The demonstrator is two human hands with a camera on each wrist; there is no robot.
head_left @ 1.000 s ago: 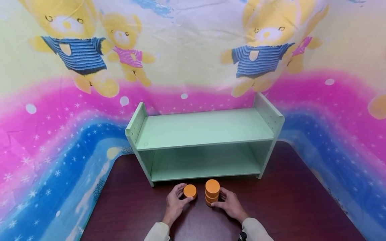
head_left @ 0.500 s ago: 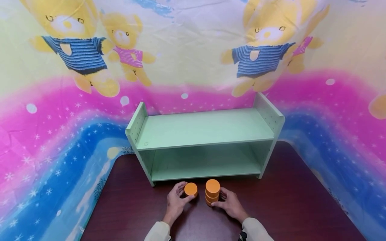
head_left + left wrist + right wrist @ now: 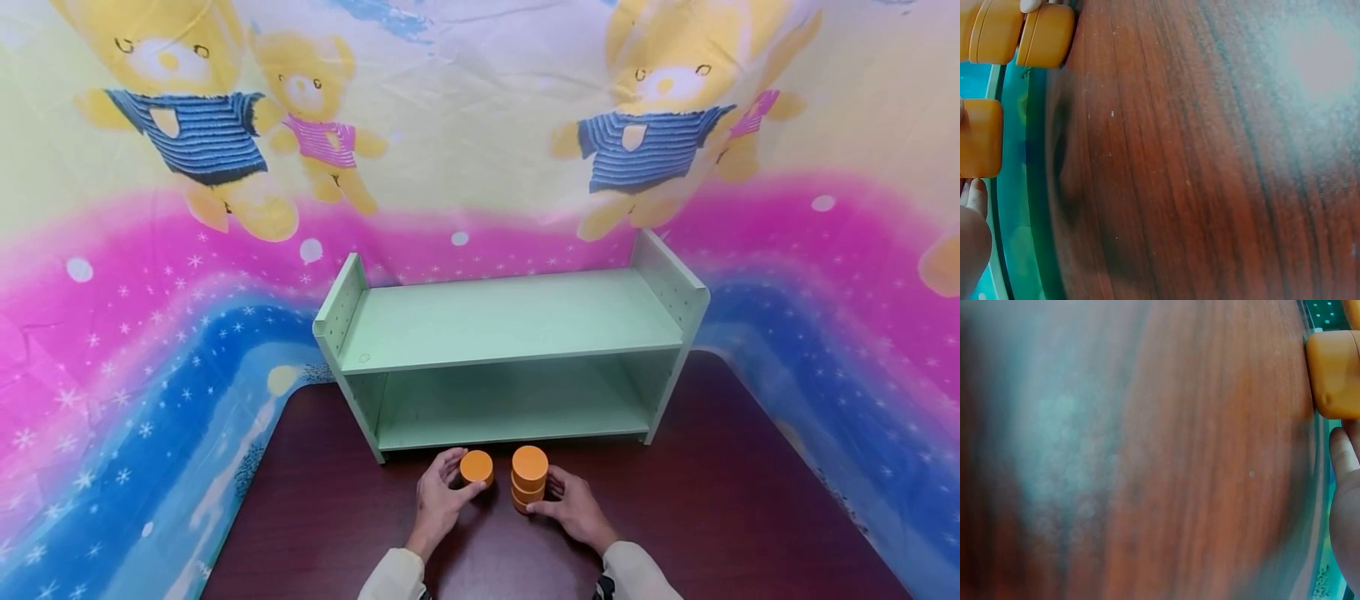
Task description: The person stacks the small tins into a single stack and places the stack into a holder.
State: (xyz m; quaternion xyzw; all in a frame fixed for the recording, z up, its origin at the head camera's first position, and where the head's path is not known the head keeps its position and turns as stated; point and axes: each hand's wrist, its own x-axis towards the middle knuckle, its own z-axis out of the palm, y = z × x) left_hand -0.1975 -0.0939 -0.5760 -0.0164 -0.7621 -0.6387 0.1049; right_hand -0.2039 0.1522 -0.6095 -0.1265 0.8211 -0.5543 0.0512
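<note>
My left hand [image 3: 441,498] grips a small orange round container [image 3: 476,468] between thumb and fingers. In the left wrist view this container [image 3: 982,137] hangs above the tabletop, farther from it than the foot of the stack. To its right rises a stack of similar orange containers [image 3: 529,471], with my right hand [image 3: 576,508] holding it low down, thumb at the front and fingers round the right side. A narrow gap separates the held container from the stack. Only the bottom piece [image 3: 1335,375] shows well in the right wrist view, beside the hand.
A pale green two-level shelf [image 3: 510,321] stands on the dark red-brown table [image 3: 720,500], just behind the hands. Behind it and at both sides hangs a curtain [image 3: 465,150] printed with bears.
The left hand has raised its container a little and shifted it slightly right, closer to the stack. My right hand and the stack stay in place.
</note>
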